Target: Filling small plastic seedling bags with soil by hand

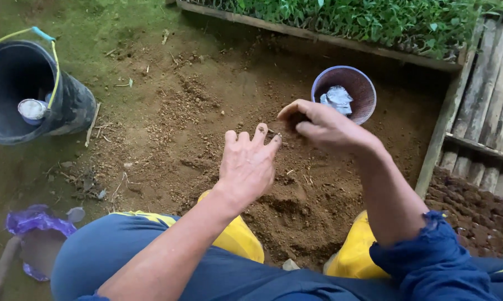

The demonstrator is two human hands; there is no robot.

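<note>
Head view shows the left hand (248, 164) spread open over loose soil (296, 206), the right hand (318, 127) pinching something tiny that could slip and vanish in the dirt.

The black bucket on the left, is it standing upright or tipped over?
Tipped. The black bucket leans on the ground with its open mouth turned sideways toward the camera, and a small white container lies inside it.

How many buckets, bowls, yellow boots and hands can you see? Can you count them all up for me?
Black bucket: 1
Purple bowl: 1
Yellow boots: 2, the left boot and the right boot
Hands: 2, the left hand and the right hand, both over the brown soil
Total: 6
</note>
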